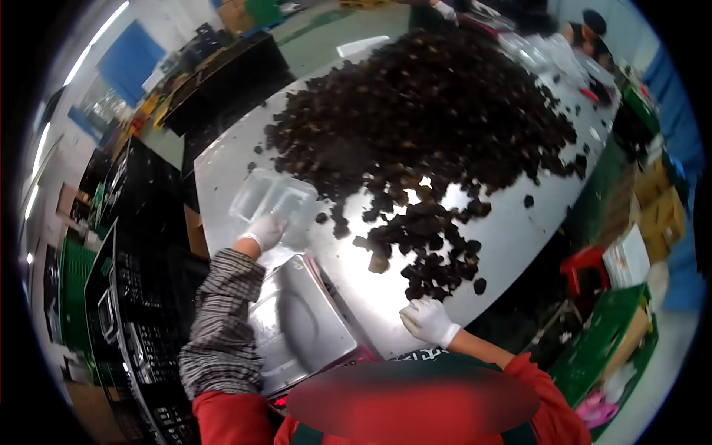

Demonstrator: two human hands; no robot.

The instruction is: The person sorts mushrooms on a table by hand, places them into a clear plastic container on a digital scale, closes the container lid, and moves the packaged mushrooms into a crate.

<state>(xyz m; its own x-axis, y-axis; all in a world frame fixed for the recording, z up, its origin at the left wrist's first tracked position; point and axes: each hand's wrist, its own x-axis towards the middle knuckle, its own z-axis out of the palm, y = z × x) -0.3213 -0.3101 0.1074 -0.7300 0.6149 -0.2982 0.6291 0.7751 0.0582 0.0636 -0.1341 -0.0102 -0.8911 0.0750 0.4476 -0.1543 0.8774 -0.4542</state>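
My left hand (pixel 267 231), in a white glove, has its fingers on the near edge of a clear plastic tray (pixel 291 199). The trays lie at the left of the steel table and appear stacked or side by side. My right hand (pixel 430 321), also gloved in white, is curled at the near tip of a trail of dark brown, lumpy, mushroom-like pieces (pixel 426 248). Whatever its fingers hold is hidden. Between my arms and left of centre sits a weighing scale (pixel 308 315) with a bare, shiny metal pan and red lit digits.
A large heap of the same dark pieces (pixel 415 111) covers the far part of the table (pixel 512 222). Black crates (pixel 159 334) stand at my left, a green crate (pixel 604 341) at my right. Plastic bags (pixel 549 55) and other people (pixel 589 37) are at the far end.
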